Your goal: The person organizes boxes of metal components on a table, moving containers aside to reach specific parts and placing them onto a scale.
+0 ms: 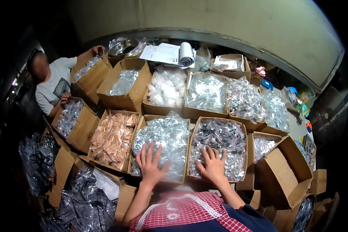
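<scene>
My left hand [150, 165] lies with fingers spread over a cardboard box of transparent bags [162, 133] that seem to hold small silvery parts. Its thumb is slightly blurred, and nothing is gripped in it. To the right, my right hand [212, 165] rests fingers apart on a second box, filled with bagged dark and silvery pieces [220, 135]. Nothing shows between those fingers either. Left of my left hand stands a box of bagged wooden-looking, peach-brown pieces [114, 139].
Behind are boxes of white packets [167, 89] and silvery bags [207, 92], with papers and a roll [186, 54] beyond. At far left a co-worker [56, 75] touches boxes. An open carton [284, 168] stands right; dark bagged parts [83, 201] fill a lower-left box.
</scene>
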Demonstrator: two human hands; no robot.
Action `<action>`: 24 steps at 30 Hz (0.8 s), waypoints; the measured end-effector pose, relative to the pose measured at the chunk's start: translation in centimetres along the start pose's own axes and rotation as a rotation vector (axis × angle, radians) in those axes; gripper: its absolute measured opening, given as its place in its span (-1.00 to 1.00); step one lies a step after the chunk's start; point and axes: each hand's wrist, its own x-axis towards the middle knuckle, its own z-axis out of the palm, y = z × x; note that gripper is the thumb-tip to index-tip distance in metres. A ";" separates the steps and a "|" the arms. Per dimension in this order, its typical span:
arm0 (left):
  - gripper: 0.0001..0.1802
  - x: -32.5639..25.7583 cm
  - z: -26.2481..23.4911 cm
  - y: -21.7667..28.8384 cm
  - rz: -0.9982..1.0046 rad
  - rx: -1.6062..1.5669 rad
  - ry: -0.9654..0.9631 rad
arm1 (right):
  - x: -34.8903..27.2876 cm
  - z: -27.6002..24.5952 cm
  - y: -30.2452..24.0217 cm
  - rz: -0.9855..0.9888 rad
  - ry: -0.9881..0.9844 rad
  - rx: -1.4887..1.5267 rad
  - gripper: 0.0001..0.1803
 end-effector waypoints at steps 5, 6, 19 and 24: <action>-0.27 -1.9 -1.1 -1.6 -0.048 0.090 0.049 | 0.5 1.1 -1.8 -0.042 -0.035 0.031 -0.34; -0.28 -1.7 -1.2 -1.3 -0.053 0.060 0.039 | 0.5 0.5 -1.8 -0.006 -0.064 0.051 -0.32; -0.27 -1.4 -0.7 -0.4 -0.043 0.045 0.099 | 0.0 1.2 -0.3 -0.090 -0.039 -0.013 -0.31; -0.28 -0.8 -0.5 -0.4 -0.047 0.041 0.065 | 0.5 1.2 0.0 -0.096 -0.046 -0.030 -0.31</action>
